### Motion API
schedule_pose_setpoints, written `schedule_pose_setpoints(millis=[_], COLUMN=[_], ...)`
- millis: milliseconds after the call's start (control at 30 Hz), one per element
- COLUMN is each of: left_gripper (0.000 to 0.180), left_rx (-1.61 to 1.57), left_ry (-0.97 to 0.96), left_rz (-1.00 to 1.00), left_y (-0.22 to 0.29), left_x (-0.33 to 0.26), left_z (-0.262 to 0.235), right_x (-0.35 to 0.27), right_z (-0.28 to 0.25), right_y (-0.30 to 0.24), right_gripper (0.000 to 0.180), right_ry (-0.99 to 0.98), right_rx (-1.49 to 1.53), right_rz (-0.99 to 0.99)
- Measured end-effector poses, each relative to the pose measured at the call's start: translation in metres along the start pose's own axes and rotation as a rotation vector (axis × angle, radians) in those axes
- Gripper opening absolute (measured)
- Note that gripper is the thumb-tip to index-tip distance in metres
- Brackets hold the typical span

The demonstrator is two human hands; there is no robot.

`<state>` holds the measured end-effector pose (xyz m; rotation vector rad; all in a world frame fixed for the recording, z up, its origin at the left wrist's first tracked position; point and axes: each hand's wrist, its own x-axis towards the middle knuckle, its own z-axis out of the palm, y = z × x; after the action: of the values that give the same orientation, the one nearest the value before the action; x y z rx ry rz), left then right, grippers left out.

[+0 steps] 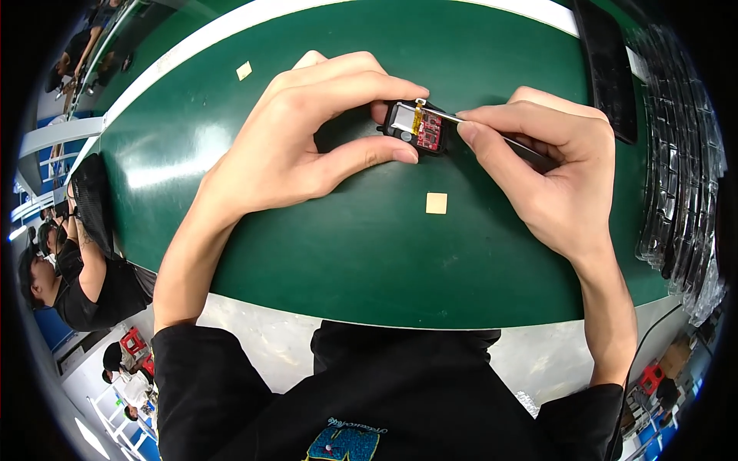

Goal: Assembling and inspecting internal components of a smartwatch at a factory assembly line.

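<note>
Between the thumb and fingers of my left hand (307, 134) is a small black electronic device (390, 123) with its inside exposed. A silvery rectangular part, a yellow flex strip and a red circuit board (430, 132) show in it. My right hand (550, 150) pinches a thin metal tool, like tweezers or a slim pick (443, 115); its exact kind is unclear. The tool's tip reaches the upper part of the device, near the yellow strip and a small white-edged piece. Whether the tip touches that strip cannot be made out.
On the green tabletop (369, 253) lie two pale yellow square notes, one (437, 203) below the device, another (244, 71) at far left. A black tray (605, 69) and stacked clear plastic trays (676, 161) stand at the right. A person (92, 269) sits at the left.
</note>
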<state>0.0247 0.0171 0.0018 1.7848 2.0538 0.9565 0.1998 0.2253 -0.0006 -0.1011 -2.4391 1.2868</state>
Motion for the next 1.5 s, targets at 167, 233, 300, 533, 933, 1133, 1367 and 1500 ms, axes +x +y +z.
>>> schedule_pose_setpoints(millis=[167, 233, 300, 533, 933, 1133, 1367, 1500], left_gripper=[0.053, 0.051, 0.051, 0.052, 0.039, 0.039, 0.044, 0.046], left_rx=[-0.005, -0.013, -0.005, -0.012, -0.071, -0.122, -0.115, -0.154], left_ry=[0.010, 0.006, 0.009, 0.011, -0.001, -0.001, -0.024, -0.024], left_rz=[0.018, 0.013, 0.026, 0.029, -0.152, -0.186, -0.126, -0.094], left_y=[-0.001, -0.001, -0.002, -0.003, 0.007, 0.007, 0.002, -0.005], left_x=[0.001, 0.002, 0.003, 0.002, 0.005, 0.006, 0.005, 0.005], left_z=[0.000, 0.000, 0.000, -0.002, -0.003, -0.002, -0.005, -0.007], right_x=[-0.001, -0.001, -0.001, -0.001, -0.004, -0.003, -0.002, -0.003], right_z=[0.001, 0.000, -0.001, 0.003, 0.003, 0.004, 0.007, 0.002], right_y=[0.003, 0.003, 0.006, 0.003, 0.009, 0.009, 0.008, 0.009], right_gripper=[0.010, 0.011, 0.011, 0.011, 0.019, 0.024, 0.014, 0.016], right_ry=[0.010, 0.014, -0.005, 0.034, 0.109, 0.106, 0.111, 0.048], right_rx=[0.028, 0.029, 0.037, 0.078, -0.056, -0.121, -0.108, -0.010], right_rz=[0.004, 0.012, -0.025, 0.008, -0.178, -0.217, -0.209, -0.160])
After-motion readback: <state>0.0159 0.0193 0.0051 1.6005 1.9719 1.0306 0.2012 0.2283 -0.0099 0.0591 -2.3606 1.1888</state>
